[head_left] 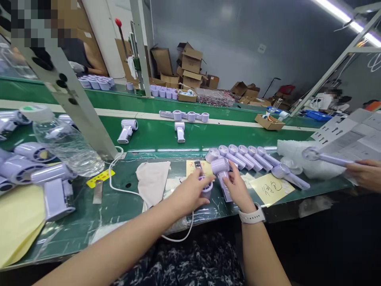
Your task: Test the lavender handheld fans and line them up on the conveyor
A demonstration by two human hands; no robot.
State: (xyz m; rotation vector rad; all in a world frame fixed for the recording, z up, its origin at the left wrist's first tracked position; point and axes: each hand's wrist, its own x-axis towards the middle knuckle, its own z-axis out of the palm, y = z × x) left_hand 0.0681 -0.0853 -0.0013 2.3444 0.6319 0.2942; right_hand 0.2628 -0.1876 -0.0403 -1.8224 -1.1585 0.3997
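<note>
Green tabletop (125, 214) spreads below my view, a grey wall (226, 51) rising behind. Between the hands is a lilac fan (220, 165), grasped by the right hand (237, 186) with fingers and thumb at its side; I cannot tell whether it touches the surface. Its round head lies farther from me, and the handle's long axis runs back towards me, slanting slightly right. The left hand (190, 190) is curled around a second lilac fan (206, 190); its ring shows by the fingertips, the rest mostly hidden.

Just beyond the right hand, a row of fans (243, 150) lies side by side. Farther right, another person's hand (366, 174), cut off by the edge, grips a handle. Well left of the left hand, a clear bottle (64, 139) tilts near a heap of fans (58, 194), also cut off. Past both hands, a cardboard box (187, 98) holds white cables; right of it, a small carton (271, 125) holds items I cannot make out.
</note>
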